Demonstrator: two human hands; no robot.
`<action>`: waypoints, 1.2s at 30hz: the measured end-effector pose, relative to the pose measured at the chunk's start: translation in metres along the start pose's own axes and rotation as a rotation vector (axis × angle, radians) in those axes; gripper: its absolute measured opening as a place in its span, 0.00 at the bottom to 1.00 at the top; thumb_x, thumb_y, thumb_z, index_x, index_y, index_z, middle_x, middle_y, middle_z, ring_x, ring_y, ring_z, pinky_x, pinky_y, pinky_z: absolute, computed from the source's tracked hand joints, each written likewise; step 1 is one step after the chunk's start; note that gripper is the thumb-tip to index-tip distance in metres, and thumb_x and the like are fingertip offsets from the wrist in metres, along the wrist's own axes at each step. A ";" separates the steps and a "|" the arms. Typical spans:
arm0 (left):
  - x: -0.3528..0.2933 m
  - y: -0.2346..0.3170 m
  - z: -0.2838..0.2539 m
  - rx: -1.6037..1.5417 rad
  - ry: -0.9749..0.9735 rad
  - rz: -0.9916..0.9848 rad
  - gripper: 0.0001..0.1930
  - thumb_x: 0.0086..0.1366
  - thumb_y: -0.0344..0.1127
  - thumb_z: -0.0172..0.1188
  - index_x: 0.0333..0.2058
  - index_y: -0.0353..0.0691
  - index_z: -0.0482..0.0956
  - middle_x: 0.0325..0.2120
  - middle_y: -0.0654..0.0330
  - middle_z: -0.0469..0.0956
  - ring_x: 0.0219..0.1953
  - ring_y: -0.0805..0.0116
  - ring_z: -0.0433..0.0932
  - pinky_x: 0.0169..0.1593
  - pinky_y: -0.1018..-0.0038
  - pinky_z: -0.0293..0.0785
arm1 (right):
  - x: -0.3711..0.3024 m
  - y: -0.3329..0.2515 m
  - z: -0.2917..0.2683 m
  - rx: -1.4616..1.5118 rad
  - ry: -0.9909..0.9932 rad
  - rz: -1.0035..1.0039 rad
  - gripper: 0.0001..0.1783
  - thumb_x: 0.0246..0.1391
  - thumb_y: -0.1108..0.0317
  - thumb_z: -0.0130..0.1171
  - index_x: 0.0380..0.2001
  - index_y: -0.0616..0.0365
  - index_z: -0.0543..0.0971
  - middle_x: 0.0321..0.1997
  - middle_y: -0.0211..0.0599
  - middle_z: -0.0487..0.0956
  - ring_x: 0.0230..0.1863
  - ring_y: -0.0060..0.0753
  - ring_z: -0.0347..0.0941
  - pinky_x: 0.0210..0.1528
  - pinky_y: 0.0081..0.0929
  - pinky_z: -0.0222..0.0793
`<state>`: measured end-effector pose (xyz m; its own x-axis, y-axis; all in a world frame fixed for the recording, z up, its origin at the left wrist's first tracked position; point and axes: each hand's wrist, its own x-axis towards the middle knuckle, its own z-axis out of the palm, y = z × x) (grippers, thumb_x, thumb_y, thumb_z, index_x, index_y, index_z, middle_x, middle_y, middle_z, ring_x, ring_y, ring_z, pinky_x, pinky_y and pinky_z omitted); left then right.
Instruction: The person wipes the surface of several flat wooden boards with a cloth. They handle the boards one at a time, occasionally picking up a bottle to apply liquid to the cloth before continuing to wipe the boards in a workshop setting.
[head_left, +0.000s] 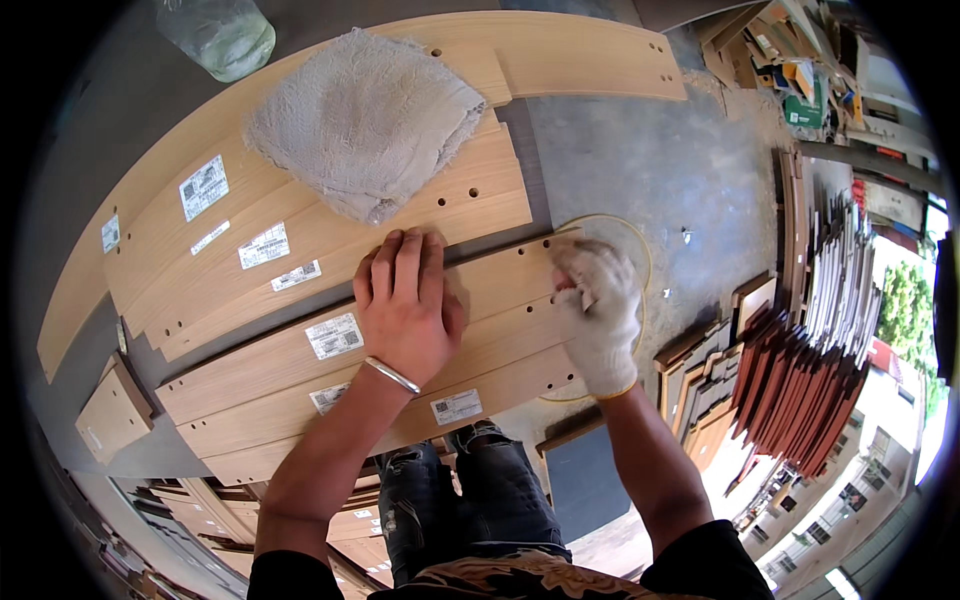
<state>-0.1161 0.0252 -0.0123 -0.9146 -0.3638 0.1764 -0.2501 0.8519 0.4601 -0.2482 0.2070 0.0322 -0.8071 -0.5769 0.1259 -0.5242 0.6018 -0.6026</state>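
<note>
My left hand (408, 305) is bare, with a silver bangle at the wrist. It lies with fingers stretched out on the far edge of a light wood board (400, 338), one of several labelled boards side by side in front of me. My right hand (602, 312) wears a pale knit glove and is at the right ends of these boards, beside their drilled holes. Its fingers are curled in and slightly blurred; whatever they may hold is hidden. A folded grey cloth (365, 120) lies beyond my left hand on another group of boards (330, 225).
A clear plastic container (218, 35) with greenish contents stands at the far left. A small board (115, 408) lies on the dark table at left. Yellow strapping (645, 250) loops beyond the right end. Stacked brown panels (800, 395) and cardboard scraps (770, 60) stand right.
</note>
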 end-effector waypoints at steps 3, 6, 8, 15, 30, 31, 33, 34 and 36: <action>-0.001 0.000 0.003 0.025 0.009 0.016 0.29 0.58 0.33 0.61 0.59 0.33 0.77 0.61 0.50 0.71 0.65 0.48 0.68 0.66 0.49 0.61 | -0.048 -0.027 0.020 0.026 -0.013 -0.132 0.14 0.38 0.77 0.63 0.33 0.53 0.80 0.41 0.37 0.82 0.54 0.49 0.76 0.65 0.52 0.67; -0.004 -0.001 -0.002 0.031 -0.014 0.033 0.29 0.59 0.31 0.60 0.61 0.33 0.75 0.62 0.49 0.70 0.66 0.46 0.67 0.68 0.49 0.60 | -0.077 -0.049 0.030 0.131 0.006 -0.127 0.17 0.37 0.75 0.65 0.36 0.51 0.81 0.41 0.35 0.82 0.54 0.48 0.77 0.66 0.55 0.67; -0.006 -0.002 -0.009 0.020 -0.040 0.049 0.31 0.59 0.30 0.60 0.63 0.32 0.73 0.64 0.48 0.68 0.68 0.45 0.65 0.71 0.48 0.59 | -0.073 -0.045 0.032 0.129 0.092 -0.082 0.17 0.38 0.75 0.65 0.37 0.51 0.81 0.40 0.35 0.81 0.53 0.47 0.76 0.64 0.52 0.68; -0.009 0.005 -0.005 0.084 -0.096 0.031 0.35 0.59 0.28 0.57 0.67 0.28 0.67 0.67 0.45 0.63 0.71 0.43 0.60 0.75 0.47 0.53 | 0.018 0.015 0.026 -0.156 0.169 0.021 0.08 0.48 0.72 0.66 0.34 0.49 0.86 0.37 0.30 0.83 0.46 0.44 0.74 0.51 0.45 0.67; -0.011 -0.002 -0.005 0.011 -0.089 -0.011 0.34 0.58 0.31 0.58 0.66 0.31 0.70 0.67 0.48 0.65 0.71 0.47 0.62 0.76 0.48 0.55 | 0.061 0.010 0.021 -0.315 -0.197 -0.045 0.06 0.54 0.66 0.64 0.30 0.53 0.88 0.34 0.35 0.86 0.44 0.43 0.78 0.52 0.44 0.69; -0.011 -0.002 -0.005 -0.001 -0.088 -0.013 0.34 0.58 0.31 0.58 0.66 0.31 0.70 0.67 0.48 0.65 0.71 0.47 0.62 0.76 0.47 0.55 | 0.062 0.008 0.019 -0.369 -0.216 -0.057 0.07 0.53 0.66 0.64 0.30 0.53 0.88 0.34 0.34 0.86 0.44 0.43 0.78 0.52 0.44 0.69; -0.011 -0.002 -0.005 -0.022 -0.087 -0.014 0.34 0.58 0.32 0.58 0.65 0.31 0.70 0.67 0.48 0.66 0.71 0.47 0.62 0.75 0.47 0.55 | 0.065 0.004 0.018 -0.473 -0.252 -0.083 0.07 0.53 0.64 0.64 0.30 0.53 0.88 0.34 0.34 0.86 0.45 0.43 0.78 0.52 0.43 0.68; -0.011 -0.003 -0.005 -0.025 -0.086 -0.010 0.34 0.58 0.32 0.58 0.66 0.30 0.69 0.67 0.47 0.66 0.71 0.47 0.62 0.75 0.47 0.55 | 0.067 0.002 0.017 -0.515 -0.284 -0.078 0.08 0.53 0.64 0.64 0.31 0.52 0.89 0.34 0.33 0.86 0.45 0.42 0.78 0.52 0.43 0.68; -0.012 -0.005 -0.004 -0.025 -0.087 -0.002 0.34 0.59 0.32 0.58 0.66 0.30 0.69 0.67 0.47 0.66 0.71 0.47 0.62 0.75 0.47 0.55 | 0.072 -0.005 0.017 -0.594 -0.347 -0.069 0.08 0.53 0.63 0.64 0.32 0.51 0.89 0.35 0.33 0.86 0.46 0.41 0.78 0.52 0.42 0.68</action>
<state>-0.1025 0.0240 -0.0126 -0.9385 -0.3304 0.1000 -0.2448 0.8414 0.4818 -0.2988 0.1533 0.0312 -0.6850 -0.7083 -0.1704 -0.7110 0.7010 -0.0558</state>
